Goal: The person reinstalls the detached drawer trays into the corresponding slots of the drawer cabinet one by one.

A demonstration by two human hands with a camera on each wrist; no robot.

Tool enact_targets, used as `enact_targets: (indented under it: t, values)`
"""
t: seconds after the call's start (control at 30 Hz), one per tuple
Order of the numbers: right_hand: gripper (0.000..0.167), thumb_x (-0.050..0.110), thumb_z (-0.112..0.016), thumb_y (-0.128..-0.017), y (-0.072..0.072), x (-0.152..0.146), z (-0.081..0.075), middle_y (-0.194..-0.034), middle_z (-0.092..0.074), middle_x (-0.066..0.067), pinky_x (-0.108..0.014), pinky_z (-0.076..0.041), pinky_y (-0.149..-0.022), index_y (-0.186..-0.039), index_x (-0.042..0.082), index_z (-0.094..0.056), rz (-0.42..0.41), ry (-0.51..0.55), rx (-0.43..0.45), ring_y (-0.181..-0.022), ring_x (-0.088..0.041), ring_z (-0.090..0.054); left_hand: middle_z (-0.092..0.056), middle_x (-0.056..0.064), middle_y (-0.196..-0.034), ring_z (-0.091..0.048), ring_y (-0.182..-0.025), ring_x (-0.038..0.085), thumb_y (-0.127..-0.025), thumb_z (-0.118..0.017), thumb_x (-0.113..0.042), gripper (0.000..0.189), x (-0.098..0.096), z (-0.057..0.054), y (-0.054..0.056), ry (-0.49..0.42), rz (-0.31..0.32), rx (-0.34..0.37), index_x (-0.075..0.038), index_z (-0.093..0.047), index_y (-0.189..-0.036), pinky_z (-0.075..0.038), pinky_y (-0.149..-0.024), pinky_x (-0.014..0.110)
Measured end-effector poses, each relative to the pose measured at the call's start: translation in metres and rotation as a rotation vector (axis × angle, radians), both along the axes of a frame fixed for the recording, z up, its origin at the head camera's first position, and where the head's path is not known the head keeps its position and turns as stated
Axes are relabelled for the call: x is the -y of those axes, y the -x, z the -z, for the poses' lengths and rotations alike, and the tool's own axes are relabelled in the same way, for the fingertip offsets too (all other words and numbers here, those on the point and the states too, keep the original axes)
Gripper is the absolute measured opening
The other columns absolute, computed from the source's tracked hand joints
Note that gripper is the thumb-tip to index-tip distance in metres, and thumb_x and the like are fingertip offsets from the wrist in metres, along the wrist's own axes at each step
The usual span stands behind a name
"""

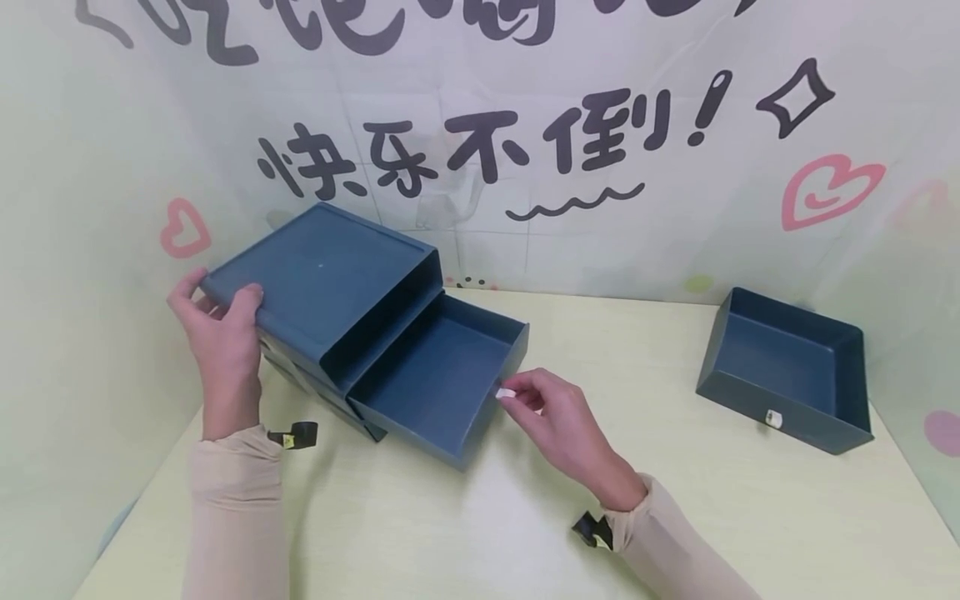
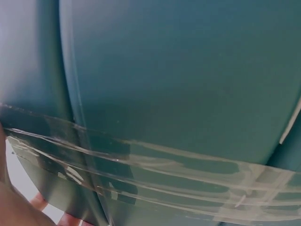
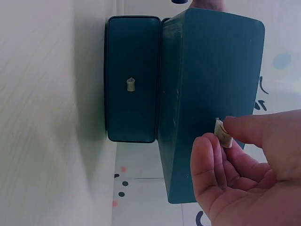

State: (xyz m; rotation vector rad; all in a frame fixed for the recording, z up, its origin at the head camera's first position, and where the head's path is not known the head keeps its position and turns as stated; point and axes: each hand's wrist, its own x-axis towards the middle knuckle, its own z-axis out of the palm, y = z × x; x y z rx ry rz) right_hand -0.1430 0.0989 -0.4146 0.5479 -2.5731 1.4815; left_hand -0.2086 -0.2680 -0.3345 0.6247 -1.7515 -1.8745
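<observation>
Drawer (image 1: 435,371) juts from cabinet (image 1: 322,275), inner floor visible; right hand (image 1: 558,421) pinches its white tab (image 1: 506,392); spread left hand (image 1: 225,346) grips cabinet.

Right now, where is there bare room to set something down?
Bare table stretches between the right hand and the separate drawer, and also between the two sleeves. It is crowded at left, where the left hand, cabinet and pulled-out drawer are.
</observation>
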Motion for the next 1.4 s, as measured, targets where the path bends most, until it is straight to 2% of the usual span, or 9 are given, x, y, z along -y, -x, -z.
enact_targets:
  t: [0.3, 0.67, 1.1, 1.4]
  values:
    - [0.018, 0.01, -0.075, -0.092, 0.003, 0.012, 0.0, -0.093, -0.073, -0.002, -0.022, -0.056, -0.072, -0.109, 0.006, -0.072, -0.024, 0.025, 0.003, -0.08, -0.012, -0.067, -0.037, -0.01, -0.122, -0.045, -0.119, 0.012, -0.092, -0.065, -0.021, 0.062, 0.001, -0.001, -0.001, -0.002, 0.0, 0.009, -0.039, -0.035, -0.142, -0.037, -0.102, 0.03]
    - [0.025, 0.007, -0.071, -0.093, 0.007, 0.025, -0.001, -0.1, -0.073, -0.006, -0.021, -0.057, -0.075, -0.117, 0.005, -0.07, -0.076, 0.024, 0.084, -0.086, -0.015, -0.069, -0.037, -0.009, -0.121, -0.046, -0.117, 0.012, -0.091, -0.065, -0.021, 0.062, 0.0, 0.001, -0.001, -0.002, 0.002, -0.006, -0.039, -0.035, -0.142, -0.037, -0.1, 0.029]
    - [0.024, 0.012, -0.072, -0.094, 0.012, 0.035, 0.001, -0.097, -0.073, -0.004, -0.02, -0.056, -0.072, -0.117, 0.007, -0.071, -0.046, 0.051, 0.183, -0.082, -0.011, -0.066, -0.039, -0.008, -0.122, -0.046, -0.117, 0.012, -0.09, -0.065, -0.021, 0.061, 0.0, 0.002, 0.0, 0.011, -0.004, -0.015, -0.038, -0.036, -0.142, -0.038, -0.101, 0.029]
    - [0.023, 0.011, -0.072, -0.094, 0.015, 0.04, 0.003, -0.097, -0.072, -0.005, -0.021, -0.055, -0.072, -0.116, 0.005, -0.07, -0.078, 0.058, 0.165, -0.081, -0.012, -0.065, -0.038, -0.009, -0.122, -0.046, -0.118, 0.013, -0.091, -0.065, -0.021, 0.061, 0.0, 0.002, -0.001, 0.009, 0.0, -0.014, -0.038, -0.035, -0.142, -0.037, -0.102, 0.029]
